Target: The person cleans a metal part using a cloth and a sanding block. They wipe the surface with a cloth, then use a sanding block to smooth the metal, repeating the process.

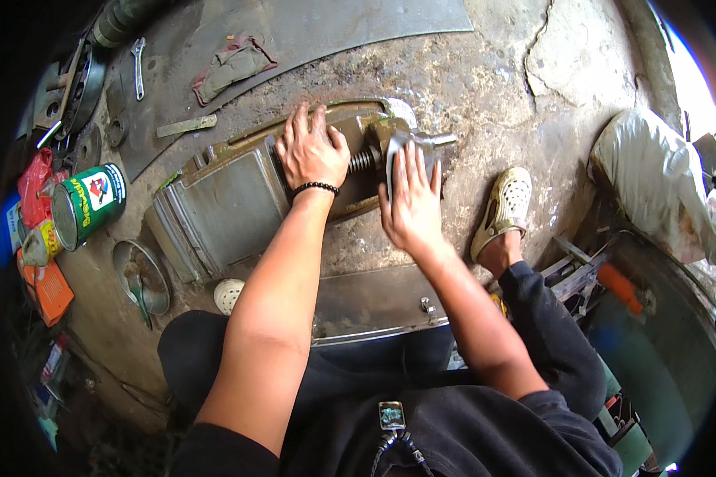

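A heavy metal vise (224, 203) lies on the concrete floor (493, 95) across the front of the person, its length running left to right, which seems to bring its long body and its threaded screw (365, 161) within reach of both arms. The left hand (313, 151) rests palm down on the vise just left of the screw, probably to steady it; its grip is spread wide, clasping nothing, with the thumb angled toward the screw. The right hand (415, 203) lies over a thin grey sheet (393, 159) at the screw's right end, perhaps so the flat fingers can spread pressure over the surface beneath. That grip is flat too, the fingers straight and close together, the thumb apart along the sheet's left edge; whether the thumb pinches the sheet I cannot tell.

The left forearm reaches up from the lower left, nearly straight, a dark beaded bracelet (316, 188) at its wrist. The right forearm slants inward from the lower right, its fingers pointing away from the body
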Demonstrator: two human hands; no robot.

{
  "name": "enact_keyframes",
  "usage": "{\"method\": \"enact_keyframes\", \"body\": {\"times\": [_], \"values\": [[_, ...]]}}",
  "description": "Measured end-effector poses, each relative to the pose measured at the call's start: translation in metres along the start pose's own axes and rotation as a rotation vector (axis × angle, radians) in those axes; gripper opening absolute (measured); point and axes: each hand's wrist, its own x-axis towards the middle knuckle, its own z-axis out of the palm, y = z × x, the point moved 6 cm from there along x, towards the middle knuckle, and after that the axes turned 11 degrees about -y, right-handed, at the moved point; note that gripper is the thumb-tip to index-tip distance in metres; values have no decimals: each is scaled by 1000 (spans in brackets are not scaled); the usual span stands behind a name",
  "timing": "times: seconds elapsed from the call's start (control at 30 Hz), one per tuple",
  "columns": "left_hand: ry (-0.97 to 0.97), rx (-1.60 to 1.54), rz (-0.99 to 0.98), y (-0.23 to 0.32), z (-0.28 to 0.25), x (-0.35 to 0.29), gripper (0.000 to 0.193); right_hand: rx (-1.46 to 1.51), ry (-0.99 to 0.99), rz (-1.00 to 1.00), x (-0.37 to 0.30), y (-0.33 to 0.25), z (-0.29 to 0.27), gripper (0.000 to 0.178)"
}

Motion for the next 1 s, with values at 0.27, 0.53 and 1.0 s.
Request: {"method": "enact_keyframes", "body": {"times": [0.27, 0.53, 1.0], "values": [[16, 23, 8, 0, -1, -1, 45, -52, 38, 2, -4, 6, -1, 67], [10, -42, 19, -2, 2, -1, 46, -102, -86, 27, -4, 6, 3, 68], [22, -66, 23, -4, 4, 0, 46, -263, -107, -372, -2, 22, -18, 63]]}}
